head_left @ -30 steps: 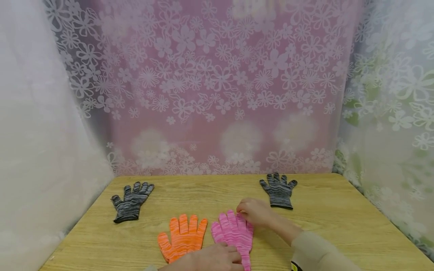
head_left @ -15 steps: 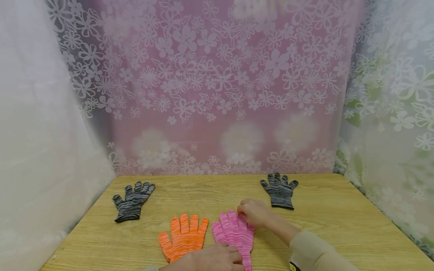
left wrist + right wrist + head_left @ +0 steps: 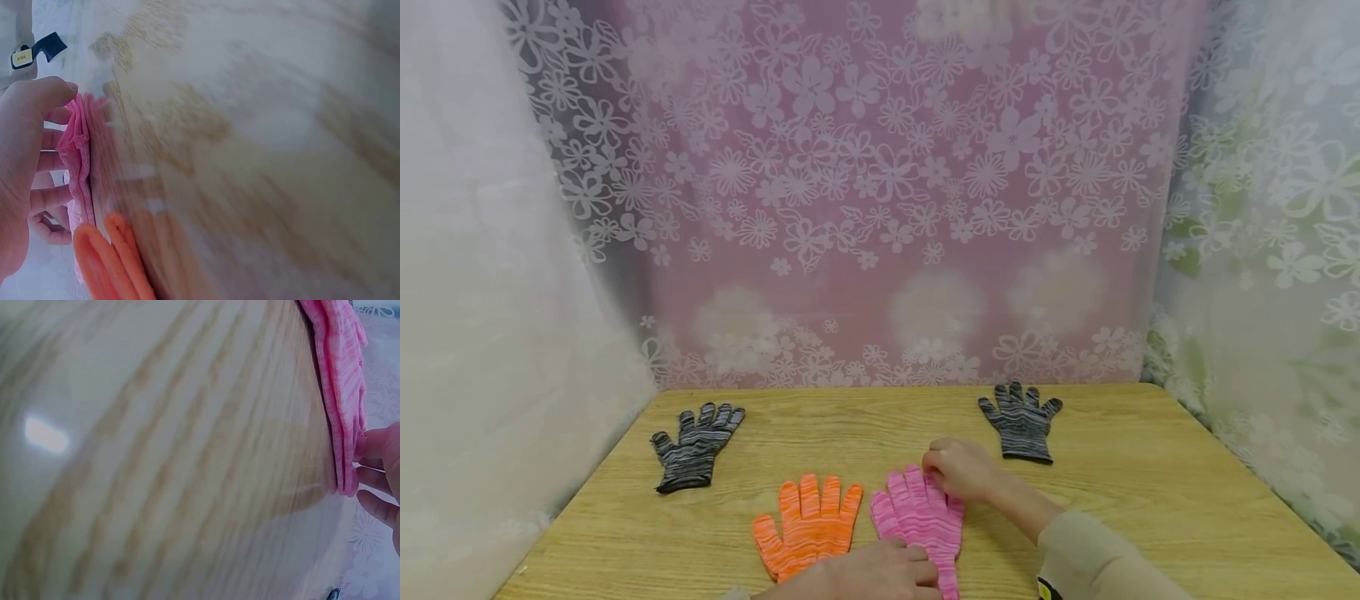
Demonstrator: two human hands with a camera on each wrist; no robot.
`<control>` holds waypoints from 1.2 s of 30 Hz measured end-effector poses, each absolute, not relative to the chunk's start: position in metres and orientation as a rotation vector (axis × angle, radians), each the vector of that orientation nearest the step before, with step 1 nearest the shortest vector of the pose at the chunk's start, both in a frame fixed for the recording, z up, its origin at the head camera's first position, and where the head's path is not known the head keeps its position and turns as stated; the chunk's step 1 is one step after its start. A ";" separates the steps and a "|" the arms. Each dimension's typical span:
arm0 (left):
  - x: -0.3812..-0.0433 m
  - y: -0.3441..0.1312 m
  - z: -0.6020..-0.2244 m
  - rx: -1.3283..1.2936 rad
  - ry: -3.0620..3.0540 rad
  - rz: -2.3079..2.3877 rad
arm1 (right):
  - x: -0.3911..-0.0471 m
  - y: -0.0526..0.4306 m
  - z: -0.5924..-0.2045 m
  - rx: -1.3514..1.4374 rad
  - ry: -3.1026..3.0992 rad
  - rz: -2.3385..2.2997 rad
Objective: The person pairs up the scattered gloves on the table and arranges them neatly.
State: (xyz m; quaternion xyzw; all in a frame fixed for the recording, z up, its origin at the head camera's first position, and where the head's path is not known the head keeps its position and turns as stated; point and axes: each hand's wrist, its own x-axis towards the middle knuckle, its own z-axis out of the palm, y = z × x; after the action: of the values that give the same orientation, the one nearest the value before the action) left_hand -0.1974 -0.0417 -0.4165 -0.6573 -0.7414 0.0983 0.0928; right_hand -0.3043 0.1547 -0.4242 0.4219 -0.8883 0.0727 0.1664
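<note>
A pink knit glove (image 3: 917, 512) lies flat at the table's near middle, fingers pointing away. My left hand (image 3: 880, 571) lies over its cuff end; in the left wrist view the thumb (image 3: 59, 94) and fingertips hold the folded pink cloth (image 3: 76, 150). At the glove's far right finger, my right hand (image 3: 962, 471) pinches the cloth with bent fingers. In the right wrist view those fingers (image 3: 375, 478) meet the glove's edge (image 3: 340, 394). An orange glove (image 3: 812, 521) lies left of the pink one, its lower part hidden by my left hand.
Two dark grey striped gloves lie farther back: one grey glove (image 3: 696, 450) at the left, another striped glove (image 3: 1022, 425) at the right. Flower-patterned curtains (image 3: 887, 250) hang behind and beside the wooden table (image 3: 850, 425).
Both hands stay on the pink glove, with only slight movement of the right hand. The whole view shifts a little; the gloves keep their places.
</note>
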 end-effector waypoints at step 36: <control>-0.198 -0.042 -0.417 -1.940 -2.201 0.301 | -0.301 0.150 -0.424 1.171 -2.491 0.113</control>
State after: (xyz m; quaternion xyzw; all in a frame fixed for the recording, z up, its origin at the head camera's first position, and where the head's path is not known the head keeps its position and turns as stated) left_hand -0.1977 -0.0425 -0.4169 -0.6547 -0.7429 0.1015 0.0959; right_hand -0.3009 0.1505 -0.4241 0.4171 -0.8874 0.0402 0.1922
